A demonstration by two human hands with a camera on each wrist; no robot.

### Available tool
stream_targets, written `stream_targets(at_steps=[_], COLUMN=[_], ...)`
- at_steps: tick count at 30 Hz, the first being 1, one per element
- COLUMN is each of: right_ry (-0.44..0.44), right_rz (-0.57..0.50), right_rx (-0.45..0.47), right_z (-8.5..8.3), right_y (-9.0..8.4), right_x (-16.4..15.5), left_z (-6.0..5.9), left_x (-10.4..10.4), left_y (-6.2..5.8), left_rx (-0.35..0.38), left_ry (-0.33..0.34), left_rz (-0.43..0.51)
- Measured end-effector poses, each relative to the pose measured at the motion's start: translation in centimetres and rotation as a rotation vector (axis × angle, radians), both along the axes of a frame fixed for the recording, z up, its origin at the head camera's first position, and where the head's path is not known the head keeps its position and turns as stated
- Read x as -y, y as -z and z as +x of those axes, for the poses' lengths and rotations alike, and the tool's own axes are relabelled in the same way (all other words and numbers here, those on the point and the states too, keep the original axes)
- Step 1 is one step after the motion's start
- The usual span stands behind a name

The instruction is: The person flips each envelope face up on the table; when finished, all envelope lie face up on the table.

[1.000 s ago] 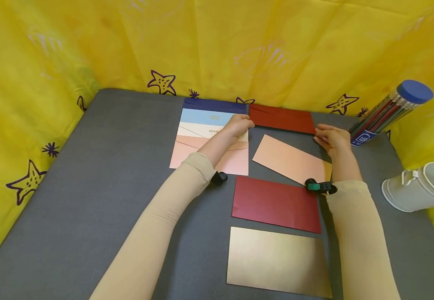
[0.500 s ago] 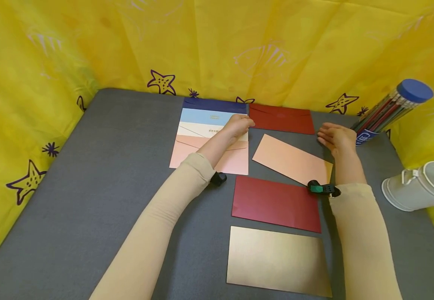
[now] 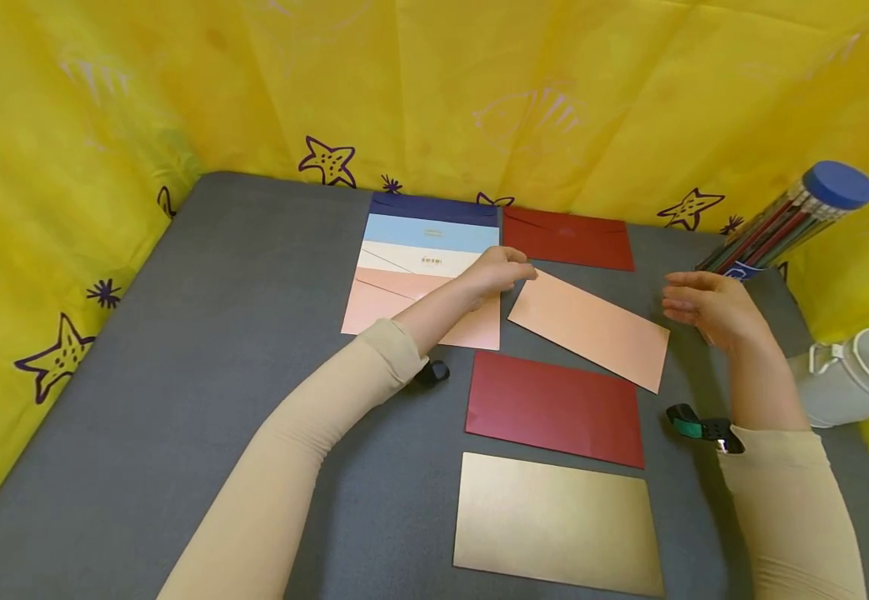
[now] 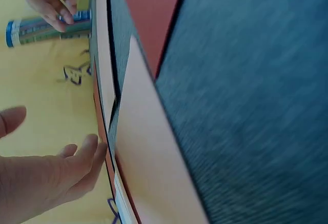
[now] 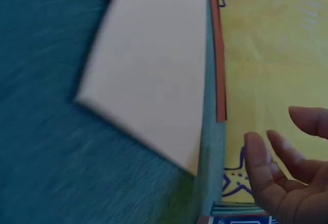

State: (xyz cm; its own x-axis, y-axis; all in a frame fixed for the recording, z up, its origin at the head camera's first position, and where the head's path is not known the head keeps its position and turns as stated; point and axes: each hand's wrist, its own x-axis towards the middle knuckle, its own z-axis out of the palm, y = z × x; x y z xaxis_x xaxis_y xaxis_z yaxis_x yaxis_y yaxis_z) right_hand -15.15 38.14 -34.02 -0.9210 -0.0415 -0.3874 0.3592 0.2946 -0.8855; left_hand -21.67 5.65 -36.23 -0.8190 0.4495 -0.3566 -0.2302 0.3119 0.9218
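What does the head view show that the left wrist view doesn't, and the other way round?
Only the head view shows the gold envelope, the white bucket on its side and the fanned envelope stack. Only the left wrist view shows the left hand's fingers from close up, straight and holding nothing. Both show the peach envelope, a dark red envelope, the pencil tube and the right hand.
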Motion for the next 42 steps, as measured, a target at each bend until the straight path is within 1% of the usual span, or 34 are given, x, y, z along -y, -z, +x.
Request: stream_targets(at_steps=[2, 4, 6, 9, 15, 20, 26, 29, 33, 35, 39, 42], right_ry=[-0.091, -0.156, -0.182, -0.205, -0.200, -0.184, -0.182, -0.182, -0.172, -0.155, -0.119, -0.078], right_rz=[0.127, 0.244, 0.278, 0.309, 0.306, 0.274, 0.229, 0.211, 0.171, 0.142, 0.106, 0.103], right_rx=[-0.014, -0.026, -0.014, 0.015, 0.088, 0.115, 0.140, 0.139, 0.125, 0.118, 0.091, 0.050], right_z=[0.8, 1.6, 2.4, 3.2, 4.0, 4.1, 3.9, 3.8, 3.7, 3.6, 3.5, 3.5], right_y=[0.3, 0.6, 0.8, 1.1, 1.7, 2.0, 2.2, 2.2, 2.2, 2.2, 2.1, 1.8], right_x=[-0.1, -0.3, -0.5, -0.9, -1.6, -1.5, -0.8, -0.7, -0.7, -0.7, -0.5, -0.4], left_z=[0.6, 1.1, 1.5, 1.8, 1.9, 1.9, 1.8, 1.7, 1.6, 1.5, 1.3, 1.2], left_x=[0.0, 0.1, 0.1, 0.3, 0.6, 0.7, 0.7, 0.7, 0.7, 0.7, 0.7, 0.8], left_y=[0.0, 0.0, 0.0, 0.0, 0.0, -0.1, 0.2, 0.2, 0.2, 0.2, 0.2, 0.1], left_rx=[-0.001, 0.008, 0.022, 0.039, 0.059, 0.069, 0.076, 0.088, 0.130, 0.150, 0.168, 0.156], left_ry=[0.054, 0.103, 0.135, 0.159, 0.163, 0.147, 0.134, 0.123, 0.097, 0.086, 0.059, 0.038], left_rz=[-0.011, -0.009, 0.011, 0.030, 0.032, 0.022, 0.050, 0.084, 0.142, 0.167, 0.201, 0.198])
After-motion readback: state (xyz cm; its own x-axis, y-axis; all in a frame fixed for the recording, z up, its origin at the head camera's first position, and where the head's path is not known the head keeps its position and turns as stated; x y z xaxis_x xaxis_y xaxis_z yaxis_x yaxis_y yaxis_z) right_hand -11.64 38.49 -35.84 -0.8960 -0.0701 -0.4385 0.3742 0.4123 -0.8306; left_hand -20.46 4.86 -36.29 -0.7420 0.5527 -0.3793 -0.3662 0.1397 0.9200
